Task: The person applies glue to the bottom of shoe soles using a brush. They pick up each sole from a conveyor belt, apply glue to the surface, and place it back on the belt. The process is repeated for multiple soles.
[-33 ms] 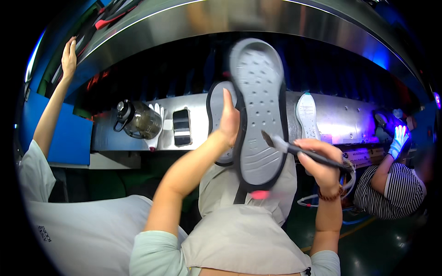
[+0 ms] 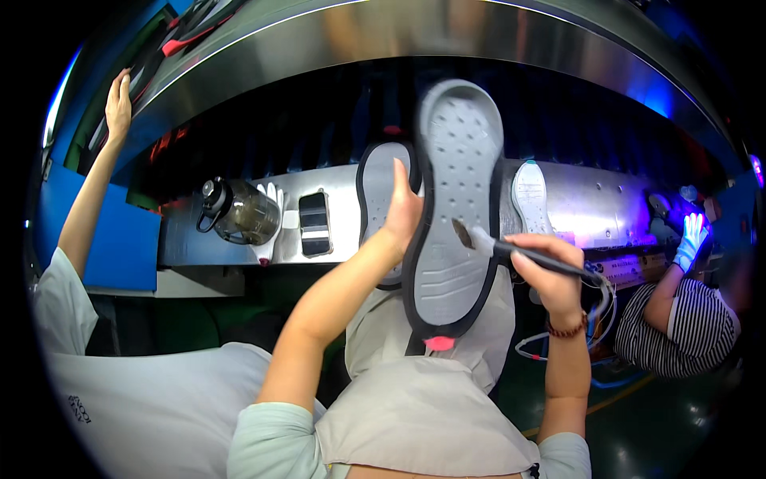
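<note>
While my beige apron (image 2: 423, 415) sits nearest, below the gray sole (image 2: 456, 195), that sole is up over my lap, face toward me: dimples toward the far end, ridges toward the near end, black rim, red tab (image 2: 440, 343) at the near tip. Right hand (image 2: 552, 275): just right of the gray sole, fingers clamped on a black-handled brush (image 2: 487, 243), bristles over mid-sole; can't tell if they touch. Left hand (image 2: 404, 214): at the gray sole's left edge, thumb standing up, other fingers hidden behind it, so can't tell how far it's closed. Second sole (image 2: 387, 180), gray with black rim, is left of the gray sole, partly behind that hand. Steel bench (image 2: 598, 199) runs out to both sides of the gray sole. Left of it on the bench: phone (image 2: 315, 223), then white gloves (image 2: 274, 193), then a dark-lidded bottle (image 2: 247, 211) tipped over. Just right of it: white sole (image 2: 531, 195). Well right of it: a co-worker's gloved hand (image 2: 691, 242) in blue-violet light. Well left: another co-worker's bare hand (image 2: 119, 108), raised. Beyond its far end: a curved-looking metal panel (image 2: 479, 36)
</note>
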A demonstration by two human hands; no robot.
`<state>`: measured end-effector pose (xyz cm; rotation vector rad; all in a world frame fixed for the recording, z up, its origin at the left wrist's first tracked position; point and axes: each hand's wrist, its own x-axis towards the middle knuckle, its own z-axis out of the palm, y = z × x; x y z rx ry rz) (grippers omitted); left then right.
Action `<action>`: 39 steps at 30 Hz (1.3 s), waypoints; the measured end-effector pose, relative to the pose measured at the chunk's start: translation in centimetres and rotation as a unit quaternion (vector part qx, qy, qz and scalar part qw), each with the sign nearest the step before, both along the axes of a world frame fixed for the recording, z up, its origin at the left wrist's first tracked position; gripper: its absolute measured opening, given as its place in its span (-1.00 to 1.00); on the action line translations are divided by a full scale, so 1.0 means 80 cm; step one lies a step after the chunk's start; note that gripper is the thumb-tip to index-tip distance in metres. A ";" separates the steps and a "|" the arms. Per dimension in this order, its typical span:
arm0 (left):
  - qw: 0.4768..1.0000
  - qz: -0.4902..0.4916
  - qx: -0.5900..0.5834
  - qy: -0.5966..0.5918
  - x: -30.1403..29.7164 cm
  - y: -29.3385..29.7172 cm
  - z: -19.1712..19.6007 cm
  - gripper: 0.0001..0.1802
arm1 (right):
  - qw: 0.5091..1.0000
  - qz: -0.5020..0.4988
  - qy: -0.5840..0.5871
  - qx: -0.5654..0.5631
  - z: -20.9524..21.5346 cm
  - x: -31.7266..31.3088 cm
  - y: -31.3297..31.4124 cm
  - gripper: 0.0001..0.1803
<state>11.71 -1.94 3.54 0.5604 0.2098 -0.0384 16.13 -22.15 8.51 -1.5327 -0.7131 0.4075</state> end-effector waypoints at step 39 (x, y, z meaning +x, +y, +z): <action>0.952 0.256 0.075 -0.147 -0.011 0.006 0.025 -0.23 | 0.982 0.075 -0.158 0.071 0.002 -0.015 0.018 -0.80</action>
